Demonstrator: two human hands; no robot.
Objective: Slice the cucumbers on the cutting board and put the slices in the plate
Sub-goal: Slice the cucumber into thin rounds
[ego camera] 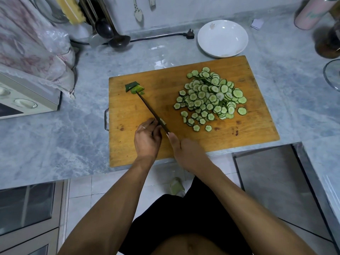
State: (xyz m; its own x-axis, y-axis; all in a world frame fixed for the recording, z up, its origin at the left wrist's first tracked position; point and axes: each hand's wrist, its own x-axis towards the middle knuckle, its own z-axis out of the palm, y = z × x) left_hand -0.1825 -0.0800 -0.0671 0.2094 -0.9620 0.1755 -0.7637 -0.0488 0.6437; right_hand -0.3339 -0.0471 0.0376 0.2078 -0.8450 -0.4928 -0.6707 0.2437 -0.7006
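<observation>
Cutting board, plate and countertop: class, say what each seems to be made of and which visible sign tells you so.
Cutting board: looks like wood, orange-brown with a matt, worn face, grain lines and dark stains.
Plate: probably glazed ceramic, since it is plain white and glossy with soft reflections; melamine cannot be ruled out.
Countertop: looks like polished marble or a marble-look stone, grey-blue with cloudy veining and a light sheen.
</observation>
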